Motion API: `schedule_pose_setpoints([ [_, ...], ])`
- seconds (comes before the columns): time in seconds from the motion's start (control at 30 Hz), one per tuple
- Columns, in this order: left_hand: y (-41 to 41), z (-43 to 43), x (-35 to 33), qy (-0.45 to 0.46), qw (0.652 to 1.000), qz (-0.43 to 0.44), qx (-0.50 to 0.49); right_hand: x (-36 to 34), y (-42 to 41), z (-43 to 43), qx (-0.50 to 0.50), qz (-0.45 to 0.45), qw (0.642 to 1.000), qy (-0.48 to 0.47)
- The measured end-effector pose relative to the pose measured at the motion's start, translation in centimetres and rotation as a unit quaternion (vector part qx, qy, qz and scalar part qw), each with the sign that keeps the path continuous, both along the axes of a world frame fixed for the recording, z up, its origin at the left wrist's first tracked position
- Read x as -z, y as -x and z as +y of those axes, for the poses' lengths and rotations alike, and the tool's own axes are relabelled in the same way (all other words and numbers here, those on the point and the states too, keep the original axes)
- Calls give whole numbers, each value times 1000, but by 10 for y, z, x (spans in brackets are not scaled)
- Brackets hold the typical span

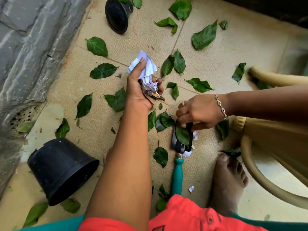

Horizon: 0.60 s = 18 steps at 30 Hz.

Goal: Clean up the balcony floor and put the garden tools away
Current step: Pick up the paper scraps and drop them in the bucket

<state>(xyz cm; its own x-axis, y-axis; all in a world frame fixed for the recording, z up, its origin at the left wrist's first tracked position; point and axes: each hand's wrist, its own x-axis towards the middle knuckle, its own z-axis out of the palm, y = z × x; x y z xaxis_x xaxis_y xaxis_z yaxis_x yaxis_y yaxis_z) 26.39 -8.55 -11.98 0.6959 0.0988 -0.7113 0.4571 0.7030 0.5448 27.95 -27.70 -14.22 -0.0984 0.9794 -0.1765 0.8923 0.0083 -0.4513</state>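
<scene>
My left hand (141,90) grips a bundle of crumpled white paper and brown scraps (148,75) above the tiled floor. A garden trowel (178,157) with a black blade and teal handle lies on the floor near my foot, a green leaf on its blade. My right hand (198,112) reaches down with its fingers curled at the blade's far end, pinching at the leaf or litter there; what exactly it holds is hidden. Several green leaves (97,46) lie scattered over the beige tiles, and small white paper bits (191,188) lie beside the trowel.
A black plastic pot (61,169) lies tipped over at lower left, another black pot (117,15) at the top. A grey stone wall (30,47) with a floor drain (23,115) runs along the left. Beige chair legs (266,184) stand at right, by my bare foot (228,182).
</scene>
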Motion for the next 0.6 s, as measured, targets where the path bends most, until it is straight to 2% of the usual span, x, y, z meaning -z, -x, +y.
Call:
schedule_pose_setpoints([
  [0.07,-1,-9,-1,1,1000,1,22,5,3,-5,-45,-33,998,7],
  [0.33,-7,-33,-11,2,996,-20,87,11,7,-21,-75,-88,993,-37],
  [0.5,-6,-39,-10,11,995,-12,100,27,25,-29,-5,-92,989,-119],
  [0.6,-6,-40,-10,11,995,-11,102,25,27,-24,1,-84,990,-114],
])
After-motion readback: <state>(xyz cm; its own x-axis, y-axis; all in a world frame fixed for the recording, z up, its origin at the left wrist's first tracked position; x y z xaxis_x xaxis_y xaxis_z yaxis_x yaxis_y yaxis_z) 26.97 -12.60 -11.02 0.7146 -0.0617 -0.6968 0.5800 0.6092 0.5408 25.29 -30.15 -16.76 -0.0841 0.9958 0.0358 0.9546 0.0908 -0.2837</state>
